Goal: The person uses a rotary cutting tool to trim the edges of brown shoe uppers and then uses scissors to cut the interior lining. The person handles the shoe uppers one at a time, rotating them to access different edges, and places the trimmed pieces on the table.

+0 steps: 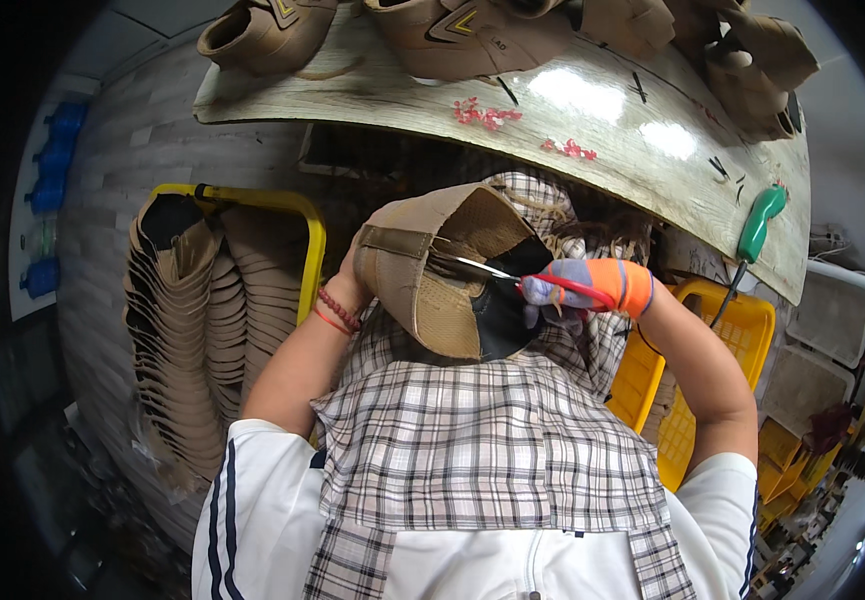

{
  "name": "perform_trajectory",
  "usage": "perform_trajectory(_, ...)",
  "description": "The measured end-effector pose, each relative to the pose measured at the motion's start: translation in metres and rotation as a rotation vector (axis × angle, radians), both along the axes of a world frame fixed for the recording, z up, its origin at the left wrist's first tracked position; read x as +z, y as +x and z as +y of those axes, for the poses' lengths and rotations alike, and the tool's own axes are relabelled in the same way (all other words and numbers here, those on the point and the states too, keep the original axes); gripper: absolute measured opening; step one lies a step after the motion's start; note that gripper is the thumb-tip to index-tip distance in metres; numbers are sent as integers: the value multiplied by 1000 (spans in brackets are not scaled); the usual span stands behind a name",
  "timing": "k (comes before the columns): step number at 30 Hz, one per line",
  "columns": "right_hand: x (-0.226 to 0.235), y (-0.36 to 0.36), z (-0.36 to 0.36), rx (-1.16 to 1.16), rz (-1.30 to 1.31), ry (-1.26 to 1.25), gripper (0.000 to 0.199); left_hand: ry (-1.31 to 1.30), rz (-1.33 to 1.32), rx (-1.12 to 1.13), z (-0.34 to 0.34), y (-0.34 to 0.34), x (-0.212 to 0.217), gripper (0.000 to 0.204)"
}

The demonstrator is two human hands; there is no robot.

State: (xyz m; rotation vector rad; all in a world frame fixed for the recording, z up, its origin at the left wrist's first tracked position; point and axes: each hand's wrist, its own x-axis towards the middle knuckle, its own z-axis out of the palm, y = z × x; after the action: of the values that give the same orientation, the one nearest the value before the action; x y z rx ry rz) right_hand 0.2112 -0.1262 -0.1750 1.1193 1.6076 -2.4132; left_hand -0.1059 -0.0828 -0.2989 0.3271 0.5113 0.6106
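The left hand (352, 285) cradles a tan shoe upper (432, 270) from behind and below, its grip closed around the heel side so the opening tips toward the person and the inside edge faces up where it can be reached. The upper sits over the lap, above a plaid apron (482, 440), just short of the wooden counter (592, 110), which keeps the work close to the eyes. The right hand (582, 290), in a grey and orange glove, has its grip clamped on small red-handled scissors (522, 278); the thin blades point left into the mouth of the upper, touching or nearly touching the lining edge, though the blade tips are too fine to tell whether they are parted. On the counter beyond lie more finished tan shoe pieces (452, 35), small red scraps (487, 115) and a green-handled tool (760, 225) within reach on the right. To the left, a yellow crate (307, 225) holds a dense stack of flat tan uppers (202, 330), set beside the knee for easy picking; another yellow basket (742, 340) stands on the right.
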Motion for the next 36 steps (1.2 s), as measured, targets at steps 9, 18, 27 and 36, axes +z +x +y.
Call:
perform_trajectory(9, -33, 5, -22, -43, -132, 247, 44, 408, 482, 22, -2, 2, 39, 41)
perform_trajectory(18, -20, 46, -128, -612, 1, 238, 39, 1801, 752, 112, 26, 52, 259, 30)
perform_trajectory(27, -38, 17, -140, -994, 81, 360, 57, 2871, 404, 145, 93, 247, 275, 7)
perform_trajectory(36, -37, 9, -147, -1188, 205, 317, 76, 2535, 709, 480, 141, 259, 228, 43)
